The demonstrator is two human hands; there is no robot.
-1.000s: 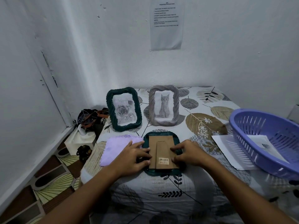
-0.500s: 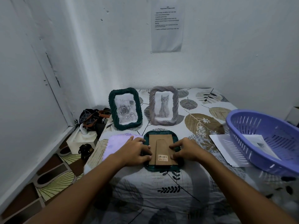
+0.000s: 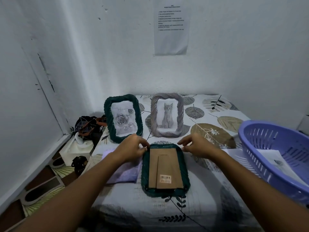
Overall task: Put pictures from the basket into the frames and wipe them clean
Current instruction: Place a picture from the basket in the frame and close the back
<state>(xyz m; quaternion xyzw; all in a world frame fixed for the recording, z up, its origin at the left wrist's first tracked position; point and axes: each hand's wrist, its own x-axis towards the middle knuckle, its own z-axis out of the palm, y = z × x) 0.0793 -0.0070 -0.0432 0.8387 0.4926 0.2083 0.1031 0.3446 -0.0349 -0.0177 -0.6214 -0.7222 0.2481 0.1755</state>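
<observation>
Hands: left grip (image 3: 132, 149), right grip (image 3: 195, 145) pinch face-down frame (image 3: 164, 169); picture hidden.

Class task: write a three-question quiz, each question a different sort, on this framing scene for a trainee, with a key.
1. True or false: the face-down frame shows its cardboard back.
2. Which picture stands in the grey frame? A rose, B cat, C boat.
3. Fill in: the purple cloth lies under the person's ___ forearm.

Key: 1 true. 2 B. 3 left. The left hand and right hand sit at the frame's far corners.
</observation>
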